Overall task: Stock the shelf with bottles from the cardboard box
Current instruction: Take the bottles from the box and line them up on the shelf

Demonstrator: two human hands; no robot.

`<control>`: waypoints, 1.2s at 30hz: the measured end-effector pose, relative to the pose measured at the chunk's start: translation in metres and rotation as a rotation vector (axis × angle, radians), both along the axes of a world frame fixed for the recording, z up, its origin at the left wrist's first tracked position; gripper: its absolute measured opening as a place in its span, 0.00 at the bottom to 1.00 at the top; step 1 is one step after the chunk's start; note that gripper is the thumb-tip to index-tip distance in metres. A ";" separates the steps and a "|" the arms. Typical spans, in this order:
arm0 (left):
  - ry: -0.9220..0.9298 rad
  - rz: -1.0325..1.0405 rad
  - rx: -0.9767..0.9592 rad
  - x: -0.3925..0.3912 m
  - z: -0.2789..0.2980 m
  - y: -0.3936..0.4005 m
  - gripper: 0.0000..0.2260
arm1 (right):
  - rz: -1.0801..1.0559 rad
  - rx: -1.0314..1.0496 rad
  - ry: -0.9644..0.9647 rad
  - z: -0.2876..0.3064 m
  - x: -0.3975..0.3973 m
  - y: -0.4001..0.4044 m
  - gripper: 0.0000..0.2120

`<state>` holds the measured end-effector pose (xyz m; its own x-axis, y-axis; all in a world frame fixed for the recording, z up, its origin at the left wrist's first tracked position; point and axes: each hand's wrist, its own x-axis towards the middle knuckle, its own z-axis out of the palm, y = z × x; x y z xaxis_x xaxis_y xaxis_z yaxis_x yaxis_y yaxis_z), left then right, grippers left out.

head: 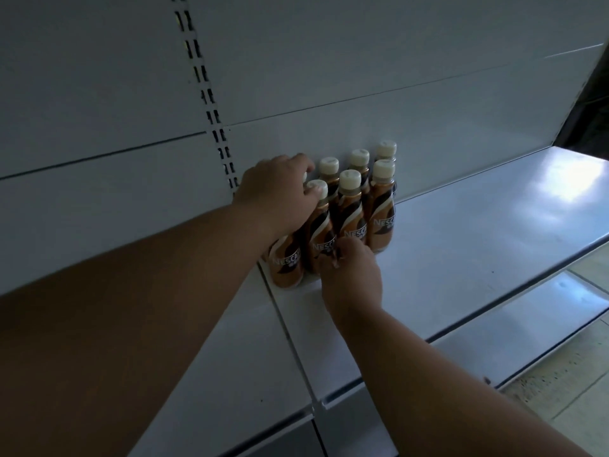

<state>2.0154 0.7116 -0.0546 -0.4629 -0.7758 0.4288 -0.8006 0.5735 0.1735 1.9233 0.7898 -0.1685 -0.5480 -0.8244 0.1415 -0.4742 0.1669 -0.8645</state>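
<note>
Several brown coffee bottles (pixel 382 219) with cream caps stand in two rows at the back left of the white shelf (pixel 478 245), against the back panel. My left hand (pixel 276 192) lies over the top of the leftmost bottle (pixel 286 265) and hides its cap, fingers curled around it. My right hand (pixel 352 278) reaches in from the lower right, and its fingertips touch the lower body of a front-row bottle (pixel 321 239). The cardboard box is out of view.
A slotted upright (pixel 211 107) runs down the white back panel just left of the bottles. A lower shelf (pixel 527 331) juts out below, with tiled floor (pixel 586 407) at the lower right. A dark opening (pixel 593 103) lies at the far right.
</note>
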 end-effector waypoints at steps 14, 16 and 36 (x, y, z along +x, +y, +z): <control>0.034 -0.032 0.118 -0.002 -0.004 -0.012 0.12 | -0.042 0.030 0.040 -0.005 -0.001 -0.012 0.10; 0.012 -0.030 0.118 -0.004 -0.004 -0.012 0.12 | -0.038 0.036 0.035 -0.003 -0.002 -0.012 0.11; -0.133 -0.103 0.109 -0.057 0.008 -0.023 0.16 | -0.077 -0.012 -0.049 -0.014 -0.048 -0.012 0.10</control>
